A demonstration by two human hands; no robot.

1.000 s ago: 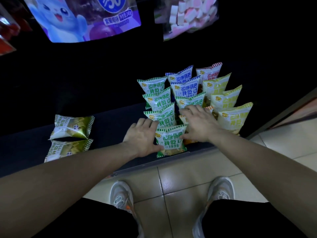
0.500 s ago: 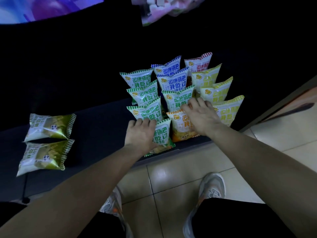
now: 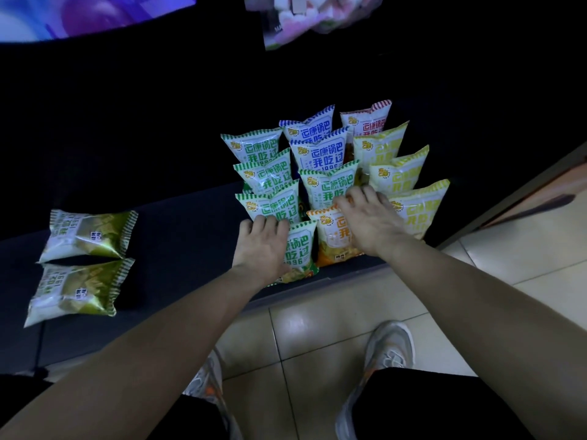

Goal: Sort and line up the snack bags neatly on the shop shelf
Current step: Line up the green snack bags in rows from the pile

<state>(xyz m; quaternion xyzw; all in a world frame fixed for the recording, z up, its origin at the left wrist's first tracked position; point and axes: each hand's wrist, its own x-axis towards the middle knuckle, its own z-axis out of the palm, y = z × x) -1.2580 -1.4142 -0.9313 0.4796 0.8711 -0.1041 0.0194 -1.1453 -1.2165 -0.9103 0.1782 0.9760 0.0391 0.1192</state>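
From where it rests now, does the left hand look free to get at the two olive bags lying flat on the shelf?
Probably yes: bare shelf lies between the left hand and the olive bags, nothing between.

Head cam, single wide-angle view, looked fwd and down from a standing person.

Cam sat above and just in front of a low dark shelf (image 3: 178, 236), near enough that both forearms filled the lower frame. Lens faced the shelf front; stacked snack bags (image 3: 320, 160) sat centre frame, floor tiles (image 3: 317, 328) and the wearer's shoes (image 3: 390, 344) at bottom. Upper frame edge caught hanging packs (image 3: 311, 17), bent by wide-angle distortion. No 2nd view, so no shared area.
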